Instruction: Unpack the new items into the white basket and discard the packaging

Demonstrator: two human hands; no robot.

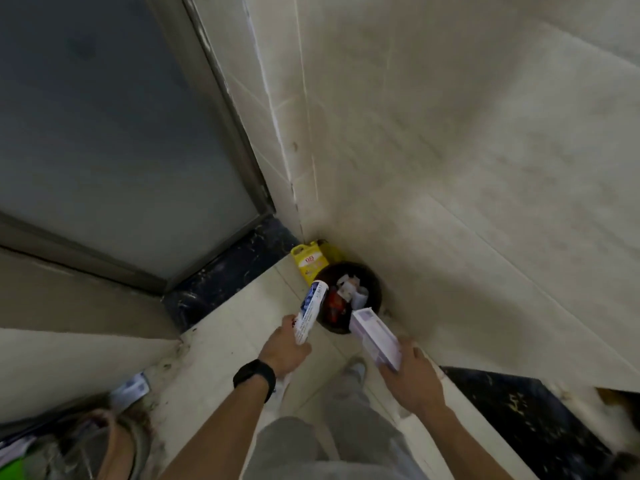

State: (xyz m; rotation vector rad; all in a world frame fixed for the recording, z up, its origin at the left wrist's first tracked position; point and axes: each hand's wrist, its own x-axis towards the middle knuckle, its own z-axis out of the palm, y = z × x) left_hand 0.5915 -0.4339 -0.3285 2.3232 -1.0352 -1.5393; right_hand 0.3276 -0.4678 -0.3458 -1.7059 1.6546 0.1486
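My left hand (284,351) grips a long blue-and-white box (310,311) whose far end points at a dark round trash bin (375,289). My right hand (414,375) grips a pale purple box (375,337), its end over the bin's near rim. The bin stands on the floor in the corner of the tiled walls and holds white paper scraps and something red. The white basket is not in view.
A yellow jug (310,261) stands behind the bin in the corner. A frosted glass door (114,140) with a dark marble threshold (228,275) is on the left. My legs and shoe (353,372) are below. A counter edge with clutter (128,389) is at lower left.
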